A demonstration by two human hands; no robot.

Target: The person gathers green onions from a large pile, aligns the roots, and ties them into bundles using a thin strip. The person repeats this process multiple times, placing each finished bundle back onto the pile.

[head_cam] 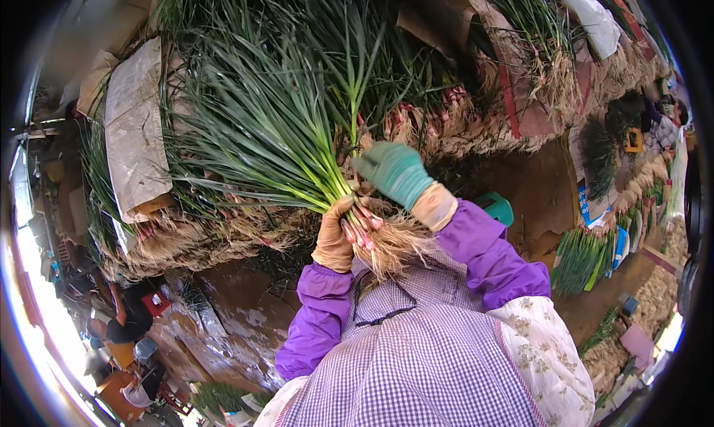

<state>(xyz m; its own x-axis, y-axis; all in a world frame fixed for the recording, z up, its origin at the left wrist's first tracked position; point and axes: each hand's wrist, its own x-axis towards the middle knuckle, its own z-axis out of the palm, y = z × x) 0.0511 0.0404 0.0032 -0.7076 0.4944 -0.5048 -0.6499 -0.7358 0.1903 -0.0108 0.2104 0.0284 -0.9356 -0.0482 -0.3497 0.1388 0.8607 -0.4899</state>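
A bunch of green onions [312, 170] with reddish bulbs and long pale roots is gripped near its bulbs by my left hand [334, 232], which wears a tan glove. Its leaves fan out up and to the left. My right hand [390, 173], in a teal glove over a tan one, is blurred just right of the bunch, above the bulbs. A single green onion stalk [354, 115] rises behind its fingertips; whether the hand grips it cannot be told. Past both hands lies a long heap of green onions [401, 120], roots towards me.
Sheets of sacking [136, 131] lie over parts of the heap. A teal plastic object [495, 208] is beyond my right sleeve. More onion bundles [585, 257] lie on the wet floor at the right. People [131, 321] are at the lower left, and another person [664, 126] at the far right.
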